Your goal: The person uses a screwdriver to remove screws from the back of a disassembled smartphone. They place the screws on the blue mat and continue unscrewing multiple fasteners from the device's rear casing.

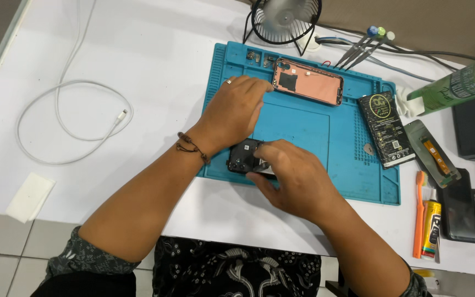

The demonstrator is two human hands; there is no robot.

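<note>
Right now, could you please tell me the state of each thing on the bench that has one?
Phone shell: opened, back empty, flat on the blue mat.
Black part: held by right hand.
Left hand: resting on mat.
Fan: upright.
White cable: loose, unplugged.
Battery: out, lying flat.

White table (155, 49) with blue mat (303, 137), white cable (67, 121), small fan (285, 19).

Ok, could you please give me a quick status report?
Left hand flat on blue mat. Right hand gripping black phone part. Nothing blocking.
</note>
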